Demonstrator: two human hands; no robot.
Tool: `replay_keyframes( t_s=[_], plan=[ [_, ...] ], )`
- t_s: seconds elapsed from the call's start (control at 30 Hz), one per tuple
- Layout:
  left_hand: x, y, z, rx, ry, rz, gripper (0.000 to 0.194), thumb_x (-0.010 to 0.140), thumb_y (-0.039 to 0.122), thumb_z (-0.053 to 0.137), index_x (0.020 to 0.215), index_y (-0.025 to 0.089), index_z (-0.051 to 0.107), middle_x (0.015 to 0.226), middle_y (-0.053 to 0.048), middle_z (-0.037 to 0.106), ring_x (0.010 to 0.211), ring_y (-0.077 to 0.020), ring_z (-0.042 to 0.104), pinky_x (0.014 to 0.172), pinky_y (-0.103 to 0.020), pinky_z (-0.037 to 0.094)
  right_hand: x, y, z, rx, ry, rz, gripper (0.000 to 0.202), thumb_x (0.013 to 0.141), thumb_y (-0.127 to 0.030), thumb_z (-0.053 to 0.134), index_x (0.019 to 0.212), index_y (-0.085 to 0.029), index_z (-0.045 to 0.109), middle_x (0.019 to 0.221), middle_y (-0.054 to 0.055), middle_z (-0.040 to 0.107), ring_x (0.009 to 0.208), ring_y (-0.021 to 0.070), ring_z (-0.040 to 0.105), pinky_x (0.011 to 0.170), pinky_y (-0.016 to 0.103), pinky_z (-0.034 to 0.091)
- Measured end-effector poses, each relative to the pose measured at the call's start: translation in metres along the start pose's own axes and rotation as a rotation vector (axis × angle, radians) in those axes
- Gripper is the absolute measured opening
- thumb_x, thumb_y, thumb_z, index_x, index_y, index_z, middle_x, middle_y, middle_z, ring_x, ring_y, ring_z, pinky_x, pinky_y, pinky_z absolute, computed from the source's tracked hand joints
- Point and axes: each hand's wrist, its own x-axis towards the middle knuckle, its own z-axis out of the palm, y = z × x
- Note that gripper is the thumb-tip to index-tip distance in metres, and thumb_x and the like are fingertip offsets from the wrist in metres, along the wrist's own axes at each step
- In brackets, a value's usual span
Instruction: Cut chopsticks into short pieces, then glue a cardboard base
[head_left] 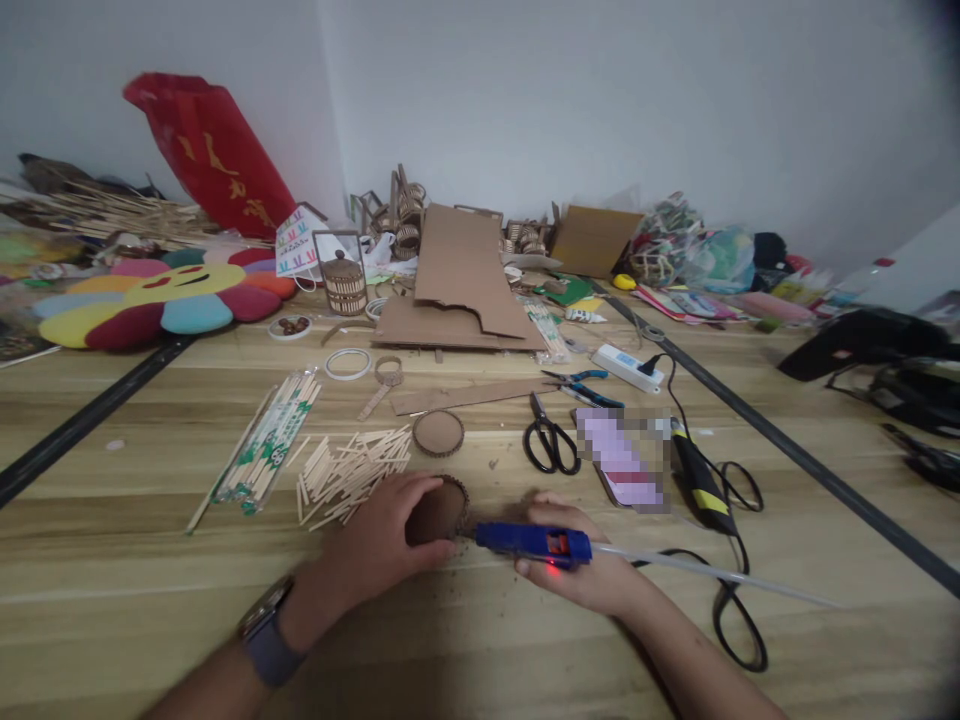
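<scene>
My right hand (pixel 570 560) is wrapped round a blue hot glue gun (pixel 517 541), which has a red light lit and a clear glue stick (pixel 712 572) sticking out behind. The gun's nozzle meets the right edge of a round cardboard disc (pixel 437 512) with a ridged rim. My left hand (pixel 382 535) grips that disc between thumb and fingers from the left. A second rimmed disc (pixel 439 433) lies just beyond. Beside my left hand is a loose heap of short wooden sticks (pixel 352 470).
Wrapped chopsticks (pixel 270 440) lie left. Black scissors (pixel 551 440), pliers (pixel 581 385), a phone (pixel 619 460) and a black-yellow corded tool (pixel 701 480) lie right. A power strip (pixel 627 368), cardboard sheets (pixel 465 265) and a small lidded bucket (pixel 345 285) stand farther back.
</scene>
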Motion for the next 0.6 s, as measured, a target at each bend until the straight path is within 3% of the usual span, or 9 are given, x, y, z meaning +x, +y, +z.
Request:
replay_keyframes(
  t_s=[0.2,0.33,0.5,0.6],
  plan=[
    [0.001,-0.001,0.003,0.021,0.033,0.024,0.060,0.073,0.043,0.074,0.126,0.022,0.057,0.130,-0.013,0.061,0.119,-0.0339,0.056,0.103,-0.052,0.043,0.001,0.000,0.001,-0.008,-0.019,0.000,0.036,0.083,-0.045,0.058,0.059,-0.023,0.041,0.059,-0.003,0.047,0.063,0.0170,0.049,0.068,0.033,0.046],
    [0.000,0.000,0.008,0.027,0.027,0.016,0.070,0.069,0.039,0.078,0.131,0.021,0.052,0.133,-0.014,0.059,0.122,-0.0350,0.053,0.105,-0.054,0.042,-0.001,0.001,0.005,0.021,-0.015,0.087,0.033,0.078,-0.042,0.062,0.058,-0.023,0.045,0.059,-0.002,0.050,0.064,0.0179,0.052,0.068,0.033,0.047],
    [-0.001,-0.005,0.017,0.049,0.017,0.006,0.092,0.068,0.031,0.080,0.146,0.021,0.030,0.146,-0.016,0.047,0.132,-0.0337,0.046,0.109,-0.053,0.037,-0.003,0.010,0.008,0.329,0.228,0.533,0.032,0.069,-0.050,0.073,0.079,-0.021,0.063,0.072,0.004,0.065,0.070,0.0219,0.062,0.063,0.033,0.051],
    [0.001,-0.009,0.013,0.088,0.014,0.087,0.092,0.068,0.038,0.081,0.145,0.021,0.033,0.148,-0.015,0.044,0.133,-0.0338,0.043,0.109,-0.052,0.038,0.003,0.015,0.001,0.656,0.301,0.708,0.036,0.069,-0.050,0.075,0.082,-0.017,0.065,0.069,0.004,0.066,0.064,0.0186,0.062,0.058,0.029,0.050]
  ],
)
